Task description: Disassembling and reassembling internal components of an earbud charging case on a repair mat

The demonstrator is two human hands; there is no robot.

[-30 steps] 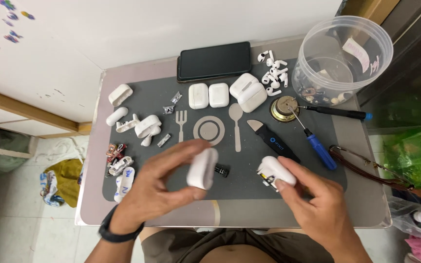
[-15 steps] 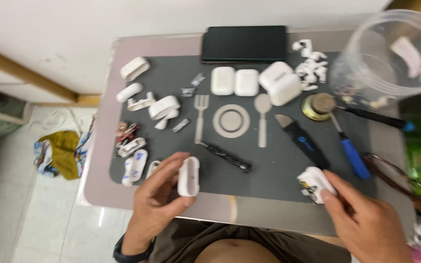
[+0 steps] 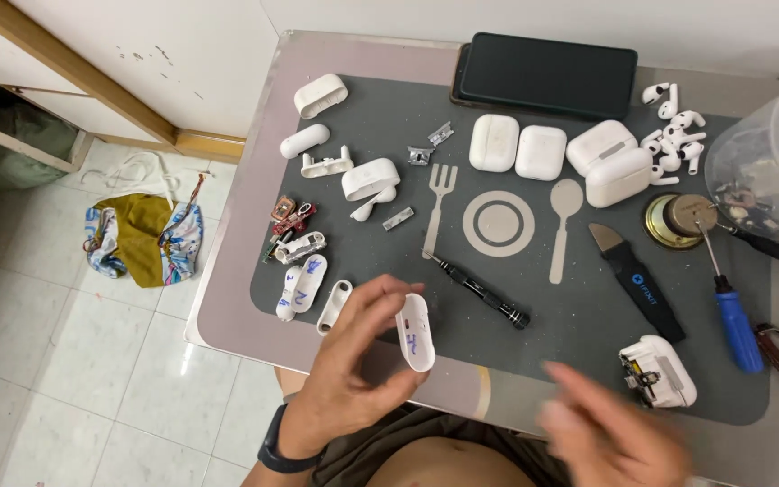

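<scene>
the left hand [image 3: 353, 361] is pinching a white earbud case shell [image 3: 415, 332] between thumb and fingers, over the near edge of the grey mat [image 3: 579, 316]. the right hand [image 3: 610, 433] is hovering blurred near the table's edge, holding nothing (fingers loosely spread) — an opened white case [image 3: 658, 372] is lying just beyond it, a black screwdriver [image 3: 478, 289] farther left.

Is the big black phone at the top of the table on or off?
Off, it seems: the phone lies flat at the mat's far edge, and its screen is plain dark with nothing lit.
</scene>
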